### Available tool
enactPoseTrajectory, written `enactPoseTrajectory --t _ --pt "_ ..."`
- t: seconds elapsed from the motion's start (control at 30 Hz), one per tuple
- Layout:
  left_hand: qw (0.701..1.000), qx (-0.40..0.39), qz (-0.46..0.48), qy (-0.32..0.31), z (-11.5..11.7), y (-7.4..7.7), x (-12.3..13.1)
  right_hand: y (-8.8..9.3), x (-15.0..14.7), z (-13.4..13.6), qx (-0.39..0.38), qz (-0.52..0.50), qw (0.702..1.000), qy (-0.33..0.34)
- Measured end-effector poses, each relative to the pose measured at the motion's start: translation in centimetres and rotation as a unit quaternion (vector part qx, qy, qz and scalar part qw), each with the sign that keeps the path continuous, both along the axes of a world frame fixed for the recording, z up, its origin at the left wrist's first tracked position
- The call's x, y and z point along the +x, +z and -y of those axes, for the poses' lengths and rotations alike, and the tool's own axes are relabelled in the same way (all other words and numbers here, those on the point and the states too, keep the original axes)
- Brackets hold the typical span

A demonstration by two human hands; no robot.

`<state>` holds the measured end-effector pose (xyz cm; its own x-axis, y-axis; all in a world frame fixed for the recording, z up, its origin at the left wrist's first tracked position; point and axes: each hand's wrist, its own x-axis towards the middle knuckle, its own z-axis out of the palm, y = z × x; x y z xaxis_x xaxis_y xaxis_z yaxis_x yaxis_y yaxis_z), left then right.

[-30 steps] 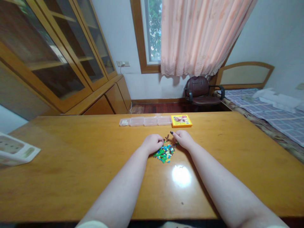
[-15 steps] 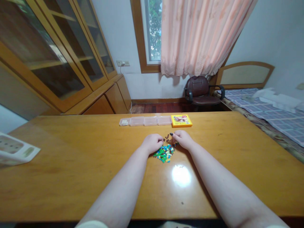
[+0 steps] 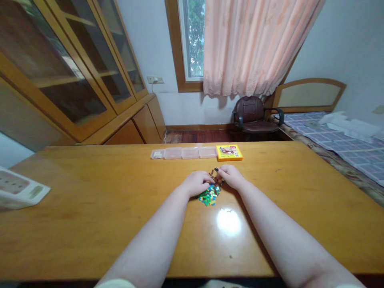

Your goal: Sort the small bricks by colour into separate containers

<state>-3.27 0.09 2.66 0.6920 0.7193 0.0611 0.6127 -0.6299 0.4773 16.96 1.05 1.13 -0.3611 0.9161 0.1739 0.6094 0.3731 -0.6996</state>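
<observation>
A small heap of tiny coloured building bricks (image 3: pixel 210 195), mostly green, blue and yellow, lies on the wooden table (image 3: pixel 90 192). A few brown pieces (image 3: pixel 211 173) lie just beyond the heap. My left hand (image 3: pixel 197 183) rests on the heap's left side with fingers curled down onto the pieces. My right hand (image 3: pixel 230 176) sits at the heap's far right, fingertips pinched together by the brown pieces. What either hand holds is hidden.
A clear plastic divided box (image 3: pixel 183 153) and a yellow box (image 3: pixel 229 152) stand beyond the heap. A white tray (image 3: pixel 18 193) lies at the table's left edge. Behind are a wooden glass-door cabinet (image 3: pixel 75 76), a brown chair (image 3: pixel 253 116) and a bed (image 3: pixel 345 140).
My left hand has slid a little to the right, over more of the heap and closer to my right hand. My right hand has barely moved.
</observation>
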Motion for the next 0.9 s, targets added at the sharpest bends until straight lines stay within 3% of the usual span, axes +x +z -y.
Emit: enactPoseTrajectory --t 0.23,0.37,0.47,0.57,0.67,0.8,0.9 --pt "0.999 0.025 -0.003 0.045 -0.15 0.03 -0.32 -0.14 0.18 -0.02 0.003 -0.028 0.994 0.105" --pt "0.998 0.03 0.008 0.063 -0.15 0.0 -0.39 -0.25 -0.02 -0.01 0.002 -0.031 0.991 0.128" --pt "0.999 0.025 0.016 0.045 -0.08 -0.05 -0.35 -0.42 -0.18 -0.05 0.006 -0.007 0.994 0.111" --pt "0.999 0.012 0.014 0.028 -0.03 0.01 -0.31 -0.44 -0.24 -0.09 0.011 0.027 0.998 0.052" --pt "0.999 0.013 0.011 0.045 -0.06 0.14 -0.35 -0.19 -0.23 -0.01 0.016 0.031 0.999 0.013" --pt "0.997 0.024 0.007 0.069 -0.11 0.18 -0.43 0.24 -0.2 0.25 0.003 0.01 0.999 0.036" --pt "0.999 0.023 0.027 0.04 -0.04 0.14 -0.38 0.2 -0.15 0.34 -0.022 -0.017 0.997 0.071"
